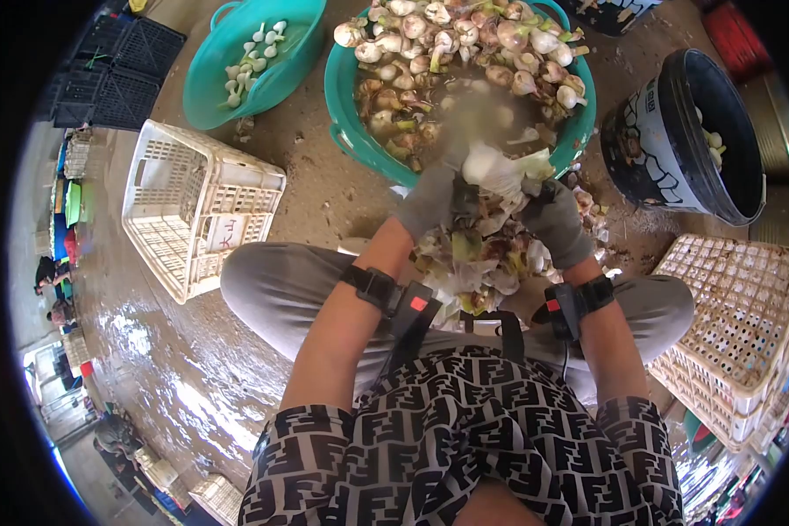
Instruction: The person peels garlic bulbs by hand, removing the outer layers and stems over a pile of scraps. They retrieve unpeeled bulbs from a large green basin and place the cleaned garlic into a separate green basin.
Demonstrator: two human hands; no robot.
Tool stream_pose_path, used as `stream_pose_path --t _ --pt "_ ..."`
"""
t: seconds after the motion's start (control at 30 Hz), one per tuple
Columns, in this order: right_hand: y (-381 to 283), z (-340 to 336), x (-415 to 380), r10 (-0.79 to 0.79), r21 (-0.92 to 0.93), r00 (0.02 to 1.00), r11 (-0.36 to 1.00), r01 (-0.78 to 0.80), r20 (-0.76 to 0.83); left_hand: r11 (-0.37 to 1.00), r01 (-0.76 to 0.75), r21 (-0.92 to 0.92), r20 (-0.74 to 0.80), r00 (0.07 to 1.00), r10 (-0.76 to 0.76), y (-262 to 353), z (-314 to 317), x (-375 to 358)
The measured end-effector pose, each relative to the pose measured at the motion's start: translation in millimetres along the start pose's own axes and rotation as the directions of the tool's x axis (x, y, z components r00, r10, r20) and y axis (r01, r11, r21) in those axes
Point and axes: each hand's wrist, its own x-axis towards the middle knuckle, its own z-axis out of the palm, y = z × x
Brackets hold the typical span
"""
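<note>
My left hand (pixel 430 203) and my right hand (pixel 557 226), both in grey gloves, hold a white garlic bulb (pixel 493 167) between them, with its loose skin and leaves spreading out. Under the hands a heap of peelings (pixel 478 263) lies between my knees. Just beyond the hands stands a big teal tub (pixel 346 114) full of unpeeled, dirty garlic bulbs (pixel 447 44). Black straps with small devices sit on both wrists.
A second teal tub (pixel 228 88) at the upper left holds a few clean white bulbs. A black bucket (pixel 666 149) stands at the right. White plastic crates lie at the left (pixel 193 206) and right (pixel 736 324). Black crates (pixel 118 74) sit far left. The concrete floor is wet.
</note>
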Motion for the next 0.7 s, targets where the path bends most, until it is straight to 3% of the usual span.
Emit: stream_pose_path --t 0.03,0.13,0.23,0.33,0.4,0.47,0.53,0.57,0.63,0.67,0.7 --pt "-0.5 -0.4 0.5 -0.006 0.031 0.999 1.0 0.007 -0.031 0.984 -0.025 0.176 -0.034 0.999 0.031 4.2 -2.0 -1.0" --pt "2.6 -10.1 5.1 0.03 -0.088 0.984 0.996 -0.015 0.175 0.96 -0.136 0.245 -0.053 0.987 0.153 12.8 5.2 -4.4" --pt "-9.6 -3.6 9.0 0.036 0.146 0.992 0.988 -0.054 0.122 0.915 -0.055 0.4 -0.149 0.981 0.125 -6.2 -2.3 18.9" --pt "14.2 -12.3 0.8 0.051 -0.026 0.986 0.999 -0.047 0.159 0.977 0.134 0.167 -0.109 0.987 -0.116 -0.8 1.2 8.5" --pt "-8.3 -33.2 1.1 0.07 -0.002 0.997 0.998 -0.07 0.02 0.988 0.078 -0.131 -0.07 0.994 -0.088 -14.6 -12.2 14.4" --pt "-19.1 -53.7 3.7 0.054 -0.026 0.997 0.998 -0.056 -0.063 0.865 0.012 -0.502 -0.063 0.997 -0.051 -1.2 1.6 5.6" --pt "-10.2 -75.9 2.8 0.003 -0.095 0.996 0.995 -0.011 -0.093 0.774 0.071 -0.63 0.014 0.997 -0.08 -2.9 -23.8 8.8" --pt "-7.7 -73.4 0.3 0.048 -0.022 0.998 0.999 -0.049 -0.046 0.723 0.103 -0.683 0.056 0.994 -0.089 -2.3 -32.9 10.2" --pt "-0.9 -67.7 -6.3 0.129 0.115 0.99 0.984 -0.135 0.053 0.759 0.014 -0.652 -0.117 0.986 -0.119 -1.3 -35.0 10.9" --pt "-15.4 -64.6 5.4 0.391 -0.135 0.858 0.92 -0.367 0.334 0.809 -0.04 -0.586 -0.195 0.976 -0.093 0.2 -33.9 11.2" --pt "-30.0 -61.6 17.1 0.588 -0.462 0.585 0.806 -0.369 0.559 0.854 -0.087 -0.514 -0.269 0.961 -0.064 0.2 -32.2 10.4"
